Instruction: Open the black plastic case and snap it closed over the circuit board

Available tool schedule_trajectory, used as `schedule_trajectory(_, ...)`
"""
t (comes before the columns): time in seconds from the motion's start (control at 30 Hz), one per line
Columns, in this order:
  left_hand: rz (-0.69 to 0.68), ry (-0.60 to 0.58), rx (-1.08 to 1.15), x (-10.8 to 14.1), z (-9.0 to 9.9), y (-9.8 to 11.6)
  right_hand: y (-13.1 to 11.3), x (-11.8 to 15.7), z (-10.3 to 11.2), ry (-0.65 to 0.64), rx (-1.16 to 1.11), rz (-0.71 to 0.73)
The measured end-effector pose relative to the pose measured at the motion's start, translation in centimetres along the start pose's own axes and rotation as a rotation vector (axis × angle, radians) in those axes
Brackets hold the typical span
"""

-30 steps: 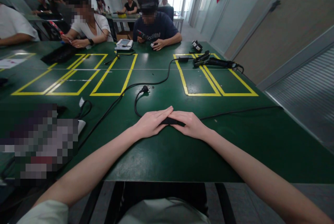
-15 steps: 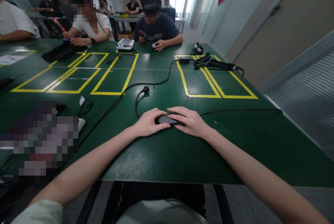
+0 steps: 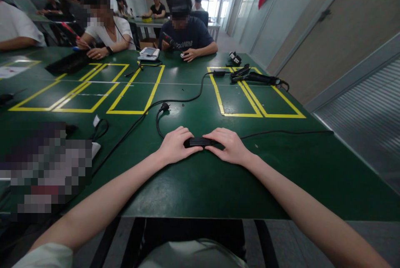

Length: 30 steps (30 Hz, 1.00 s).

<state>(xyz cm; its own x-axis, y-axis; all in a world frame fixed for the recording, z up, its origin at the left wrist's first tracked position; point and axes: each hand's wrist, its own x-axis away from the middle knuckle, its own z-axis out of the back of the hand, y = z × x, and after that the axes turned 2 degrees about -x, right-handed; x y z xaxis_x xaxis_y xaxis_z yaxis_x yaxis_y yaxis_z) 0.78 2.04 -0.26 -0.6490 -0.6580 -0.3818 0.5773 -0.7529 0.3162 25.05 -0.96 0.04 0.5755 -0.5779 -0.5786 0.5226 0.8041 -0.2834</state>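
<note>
Over there at the green table (image 3: 212,189), a black adapter (image 3: 198,142) sits crosswise between the person's left hand (image 3: 175,146) and right hand (image 3: 228,146), each pinching its nearer end between thumb and fingers, a black plug (image 3: 164,107) lying beyond the left hand.

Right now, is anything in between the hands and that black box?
Nothing I can see: the left hand and the right hand already hold the black box, one at each end.
</note>
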Motion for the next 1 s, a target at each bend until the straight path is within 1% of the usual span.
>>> schedule_trajectory(0.1,-0.067,-0.026,-0.055,0.0,0.1,-0.4,0.0,0.0,-0.2,-0.063,-0.011,-0.043)
schedule_trajectory(0.23,-0.086,-0.003,-0.012,0.1,0.4,-0.5,0.1,0.0,-0.3,-0.162,0.021,-0.097)
schedule_trajectory(0.3,-0.088,0.001,0.016,0.1,0.5,-0.4,0.2,0.0,-0.2,-0.165,0.023,-0.110)
schedule_trajectory(0.4,-0.088,0.002,-0.012,0.2,0.4,-0.2,0.0,0.0,-0.1,-0.145,-0.008,-0.123)
schedule_trajectory(0.53,-0.100,0.010,-0.037,0.1,0.2,0.0,-0.3,-0.1,-0.5,-0.153,-0.056,-0.151)
schedule_trajectory(0.6,-0.109,0.054,-0.015,0.0,0.3,0.1,0.1,0.0,-0.7,-0.136,-0.106,-0.200)
schedule_trajectory(0.67,-0.121,0.156,-0.011,-0.1,0.6,0.0,1.2,0.2,-0.4,-0.055,-0.179,-0.305)
schedule_trajectory(0.7,-0.132,0.213,-0.018,-0.1,0.8,0.0,2.0,0.3,0.0,0.016,-0.222,-0.383)
schedule_trajectory(0.77,-0.161,0.294,-0.038,0.0,1.0,-0.1,3.9,0.8,1.3,0.176,-0.334,-0.578)
schedule_trajectory(0.8,-0.177,0.309,-0.045,0.0,1.0,-0.2,4.8,1.1,2.1,0.253,-0.416,-0.680)
schedule_trajectory(0.83,-0.193,0.308,-0.047,0.1,1.0,-0.2,5.8,1.3,3.0,0.317,-0.507,-0.764)
schedule_trajectory(0.9,-0.221,0.276,-0.042,0.1,0.8,-0.4,7.2,1.9,4.9,0.447,-0.671,-0.884)
schedule_trajectory(1.0,-0.264,0.216,-0.022,0.1,0.3,-0.5,8.3,2.5,7.6,0.595,-0.834,-1.020)
